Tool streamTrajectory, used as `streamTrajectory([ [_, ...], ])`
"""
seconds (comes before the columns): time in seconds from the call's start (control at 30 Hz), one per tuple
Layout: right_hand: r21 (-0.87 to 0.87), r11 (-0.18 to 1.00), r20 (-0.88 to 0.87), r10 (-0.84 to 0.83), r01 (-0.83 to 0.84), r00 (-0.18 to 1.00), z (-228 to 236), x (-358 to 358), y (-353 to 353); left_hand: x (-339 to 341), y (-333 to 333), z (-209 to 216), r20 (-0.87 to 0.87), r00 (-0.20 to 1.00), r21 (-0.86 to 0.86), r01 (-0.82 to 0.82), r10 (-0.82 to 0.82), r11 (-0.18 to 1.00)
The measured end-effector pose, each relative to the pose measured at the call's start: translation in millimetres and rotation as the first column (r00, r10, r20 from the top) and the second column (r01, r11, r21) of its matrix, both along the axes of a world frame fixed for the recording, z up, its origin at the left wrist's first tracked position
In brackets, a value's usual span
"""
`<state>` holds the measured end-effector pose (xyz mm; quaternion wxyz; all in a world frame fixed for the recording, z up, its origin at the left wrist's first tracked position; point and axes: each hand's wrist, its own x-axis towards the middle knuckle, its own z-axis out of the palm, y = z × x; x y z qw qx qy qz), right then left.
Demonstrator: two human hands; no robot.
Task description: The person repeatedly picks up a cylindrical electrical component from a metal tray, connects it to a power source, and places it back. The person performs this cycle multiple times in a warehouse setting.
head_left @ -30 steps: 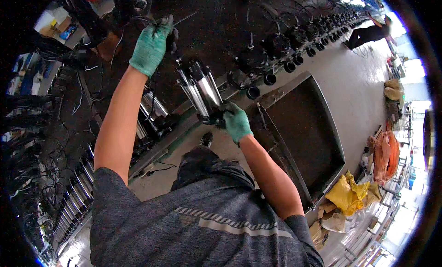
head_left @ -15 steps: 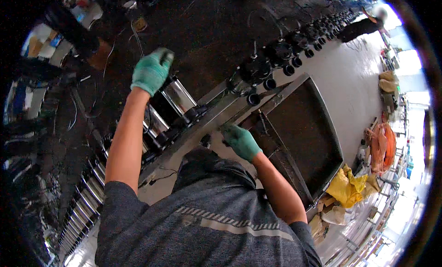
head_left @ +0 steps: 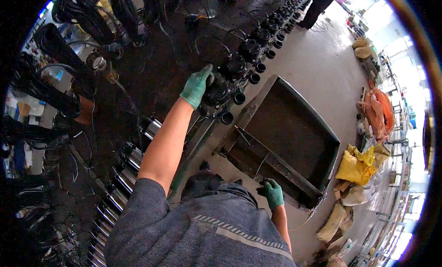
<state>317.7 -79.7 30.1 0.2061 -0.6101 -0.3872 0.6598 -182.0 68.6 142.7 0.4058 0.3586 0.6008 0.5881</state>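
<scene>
My left hand [head_left: 196, 88], in a green glove with dark fingertips, is stretched out beside a black rounded unit [head_left: 217, 93] at the near end of a long row. Its fingers are apart and partly curled, with nothing visible held; whether they touch the unit I cannot tell. My right hand [head_left: 272, 193], gloved alike, hangs low by the near edge of a dark metal tray cart [head_left: 294, 124]. Its fingers are loosely bent and apart, with nothing seen in them. Shiny metal cylinders [head_left: 123, 180] stand in a row below my left forearm.
Bundles of black cable [head_left: 87, 18] hang at the upper left. A dark-clothed person [head_left: 317, 9] stands at the far end of the row. Yellow sacks [head_left: 354, 166] and an orange bundle [head_left: 380, 111] lie along the right side.
My view has shifted along the row. My left hand has moved from above the shiny cylinders to the black units. My right hand has dropped lower, beside the cart's near edge.
</scene>
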Motion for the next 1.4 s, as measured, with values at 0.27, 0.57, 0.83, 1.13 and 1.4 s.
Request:
streamTrajectory([
  [0.27, 0.069, 0.996, -0.002, 0.065, -0.064, 0.998, -2, -1, 15, 104, -100, 38, -0.005, 0.996, 0.287, -0.089, 0.094, 0.954],
  [0.57, -0.052, 0.996, -0.412, 0.04, -0.067, 0.91, 77, -85, 39, 183, -138, 97, 0.05, 0.997, 0.358, 0.031, -0.052, 0.933],
  [0.83, 0.198, 0.958, 0.276, 0.148, -0.207, 0.95, 107, 45, 44, 219, -143, -24, 0.204, 0.978, -0.201, 0.084, -0.042, 0.976],
  [1.13, 0.205, 0.875, 0.676, 0.198, -0.439, 0.71, 87, 103, 70, 270, -118, -177, 0.301, 0.947, -0.495, 0.257, -0.114, 0.83],
  [1.4, 0.378, 0.856, 0.744, -0.055, -0.352, 0.666, 70, 88, 48, 251, -124, -131, 0.032, 0.929, -0.712, 0.279, -0.368, 0.644],
])
